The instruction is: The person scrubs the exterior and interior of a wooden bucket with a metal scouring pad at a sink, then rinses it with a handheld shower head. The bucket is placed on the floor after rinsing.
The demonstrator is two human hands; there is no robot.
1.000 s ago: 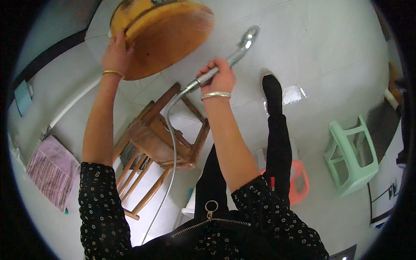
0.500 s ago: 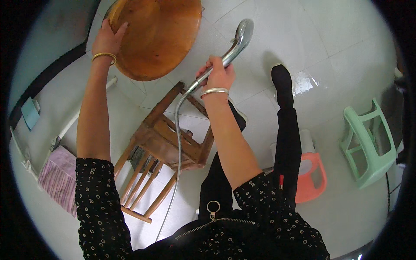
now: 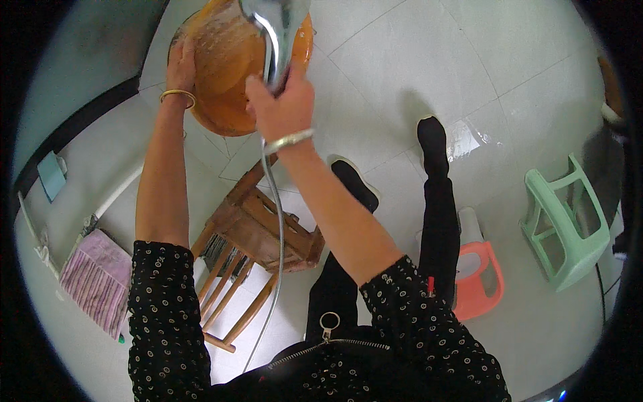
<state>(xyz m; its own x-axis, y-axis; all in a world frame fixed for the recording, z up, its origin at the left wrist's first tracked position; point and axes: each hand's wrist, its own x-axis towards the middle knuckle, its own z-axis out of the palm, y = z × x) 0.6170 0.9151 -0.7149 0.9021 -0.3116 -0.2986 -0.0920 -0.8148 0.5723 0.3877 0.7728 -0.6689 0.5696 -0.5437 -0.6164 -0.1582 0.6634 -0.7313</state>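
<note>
A round, orange-brown wooden basin leans tilted at the top of the view. My left hand grips its left rim, fingers closed over the edge. In my right hand is a chrome shower head, held by its handle over the basin's right part, which it partly hides. Water sprays across the basin's inner wall. From the handle a silver hose runs down past a wooden chair and toward my body.
Below the basin lies a wooden chair. A green plastic stool is at the right, and a coral plastic piece beside my leg. Striped cloth hangs at the left. Water glistens on the tiled floor.
My right hand has swung the shower head up and left, over the basin. Water now streams from it into the basin. My left hand has shifted slightly right, still on the rim.
</note>
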